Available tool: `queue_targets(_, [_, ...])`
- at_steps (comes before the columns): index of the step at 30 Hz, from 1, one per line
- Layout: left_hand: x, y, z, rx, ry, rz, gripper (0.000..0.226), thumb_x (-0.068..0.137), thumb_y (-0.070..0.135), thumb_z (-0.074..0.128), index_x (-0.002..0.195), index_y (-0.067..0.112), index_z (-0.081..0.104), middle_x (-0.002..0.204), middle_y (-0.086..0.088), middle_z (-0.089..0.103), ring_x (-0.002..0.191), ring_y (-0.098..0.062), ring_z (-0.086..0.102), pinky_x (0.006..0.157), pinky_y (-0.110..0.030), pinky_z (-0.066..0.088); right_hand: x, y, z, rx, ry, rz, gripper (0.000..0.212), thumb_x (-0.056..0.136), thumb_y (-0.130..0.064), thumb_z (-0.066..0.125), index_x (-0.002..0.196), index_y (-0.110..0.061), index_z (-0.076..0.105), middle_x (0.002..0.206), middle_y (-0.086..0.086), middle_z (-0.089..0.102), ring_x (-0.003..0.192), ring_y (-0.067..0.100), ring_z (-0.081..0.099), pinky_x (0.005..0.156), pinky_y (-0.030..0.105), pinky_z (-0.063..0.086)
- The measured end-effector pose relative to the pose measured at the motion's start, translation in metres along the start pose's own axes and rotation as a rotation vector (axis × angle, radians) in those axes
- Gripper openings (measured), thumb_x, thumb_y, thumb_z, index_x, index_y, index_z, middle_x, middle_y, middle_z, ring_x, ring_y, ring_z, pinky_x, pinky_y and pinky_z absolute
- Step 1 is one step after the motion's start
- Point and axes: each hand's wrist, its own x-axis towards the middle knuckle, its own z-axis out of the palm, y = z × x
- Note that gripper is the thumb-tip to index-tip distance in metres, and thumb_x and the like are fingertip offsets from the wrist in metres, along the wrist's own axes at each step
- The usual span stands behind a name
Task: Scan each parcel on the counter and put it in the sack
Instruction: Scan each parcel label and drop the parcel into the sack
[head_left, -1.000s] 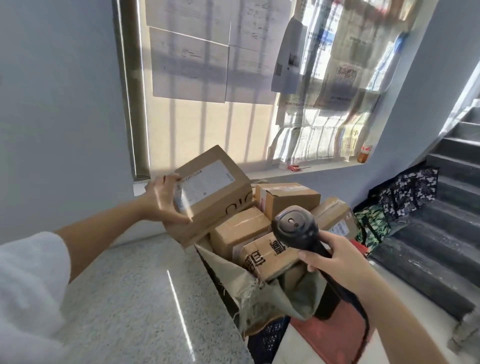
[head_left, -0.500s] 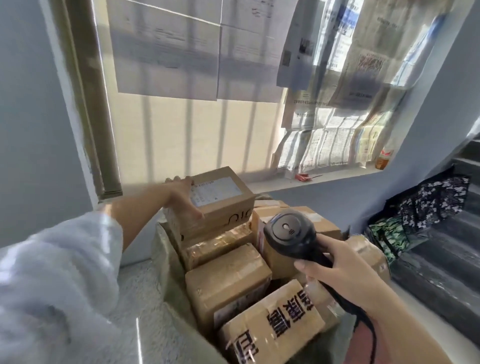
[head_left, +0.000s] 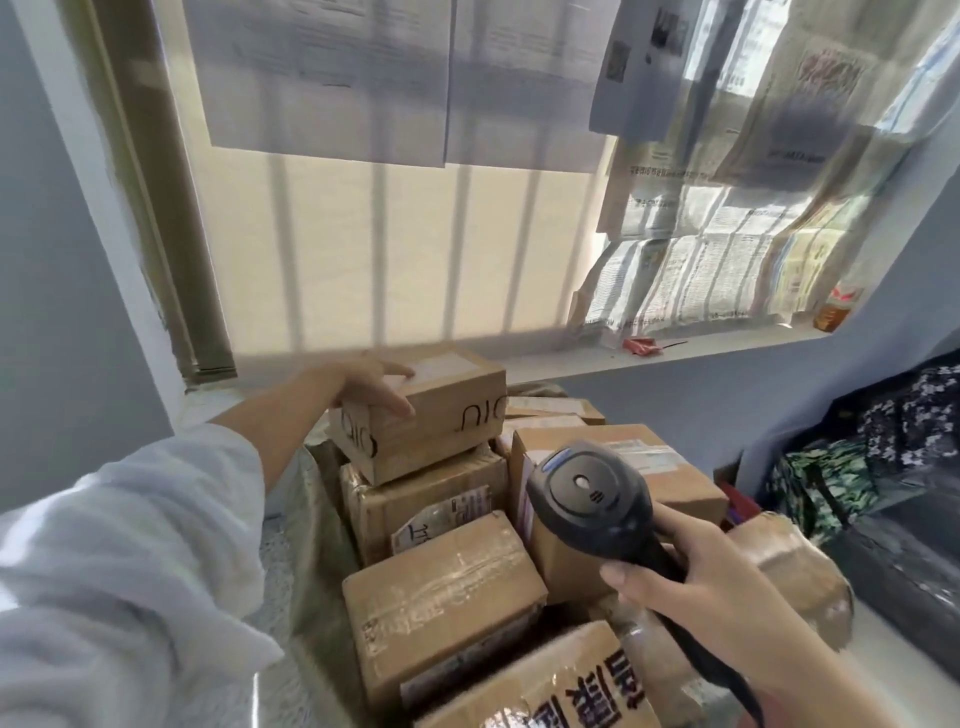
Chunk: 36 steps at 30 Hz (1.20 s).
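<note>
- Head view: the left grip (head_left: 374, 387) pinches the box (head_left: 426, 415) at its 10 o'clock corner, fingers on top and thumb on the front face. The box sits atop the parcels (head_left: 441, 597) heaped in the sack (head_left: 311, 519).
- The right grip (head_left: 691, 577) is wrapped round the scanner (head_left: 589, 499), at 4 o'clock from the box.
- Likely step: bagging this box. The next move calls for letting go squarely, then reaching to the surface (head_left: 272, 545) at 7 o'clock.
- The box overhangs the parcel beneath and may slide. The sill (head_left: 649, 358) crowds 12 o'clock; open room lies toward 8.
</note>
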Motion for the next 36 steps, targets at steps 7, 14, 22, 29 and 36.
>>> queue_targets(7, [0.015,-0.018,0.013,-0.080,-0.087,0.020,0.076,0.082,0.034,0.070,0.145,0.035,0.028,0.154,-0.003,0.019,0.135,-0.027,0.031,0.096,-0.033,0.036,0.002,0.006,-0.001,0.010,0.006,-0.004,0.016,0.076,-0.018,0.071,0.086,-0.027,0.062,0.069,-0.023,0.067,0.070,-0.006,0.061,0.063,0.005,0.041])
queue_targets(14, [0.020,-0.030,0.017,-0.188,-0.119,0.048,0.083,0.079,0.031,0.074,0.147,0.031,0.025,0.155,-0.003,0.017,0.138,-0.025,0.027,0.108,-0.032,0.029,0.004,0.008,0.002,0.034,0.012,0.024,0.015,0.077,-0.013,0.071,0.081,-0.025,0.063,0.061,-0.014,0.067,0.058,-0.002,0.060,0.057,0.006,0.041])
queue_targets(22, [0.019,-0.027,0.017,-0.080,0.026,0.072,0.084,0.077,0.056,0.067,0.145,0.021,0.032,0.151,-0.005,0.029,0.137,-0.025,0.029,0.111,-0.038,0.024,0.001,0.008,0.005,0.029,0.018,0.048,0.018,0.079,-0.010,0.069,0.079,-0.027,0.061,0.061,-0.016,0.066,0.053,-0.004,0.058,0.054,0.007,0.041])
queue_targets(29, [-0.002,-0.025,0.012,-0.080,0.273,0.146,0.062,0.085,0.049,0.061,0.130,0.006,0.052,0.135,-0.011,0.051,0.123,-0.027,0.047,0.101,-0.036,0.035,-0.004,0.004,0.006,0.013,0.025,0.044,0.015,0.080,-0.012,0.069,0.078,-0.025,0.061,0.059,-0.014,0.066,0.052,-0.003,0.058,0.053,0.005,0.040])
queue_targets(36, [-0.074,-0.022,0.052,0.126,0.485,0.290,0.046,0.088,0.039,0.060,0.126,0.014,0.055,0.134,-0.007,0.046,0.124,-0.023,0.042,0.103,-0.036,0.034,-0.014,0.000,0.009,-0.016,-0.041,0.047,0.012,0.082,-0.023,0.065,0.088,-0.030,0.057,0.063,-0.024,0.066,0.062,-0.004,0.061,0.058,0.005,0.043])
